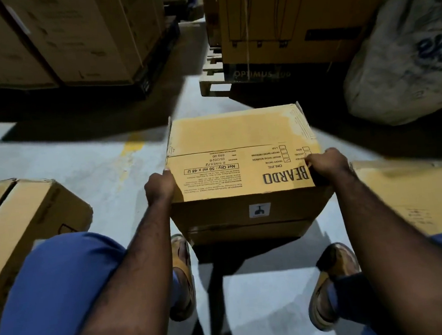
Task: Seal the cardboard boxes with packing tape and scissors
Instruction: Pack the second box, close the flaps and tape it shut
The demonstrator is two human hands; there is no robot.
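A brown cardboard box [239, 144] printed BEARDO sits between my knees, off the grey floor or tilted, with its top flaps folded flat and the seam across the middle showing no tape. My left hand [160, 186] grips the box's left near edge, fingers curled round the corner. My right hand [326, 164] grips the right near edge the same way. No tape roll or scissors is in sight.
Another cardboard box [28, 211] lies at my left, and a flat carton [414, 193] at my right. Stacked cartons on a pallet [56, 40] stand far left, a yellow-brown crate on a wooden pallet [282, 23] ahead, a large white sack [402, 52] far right.
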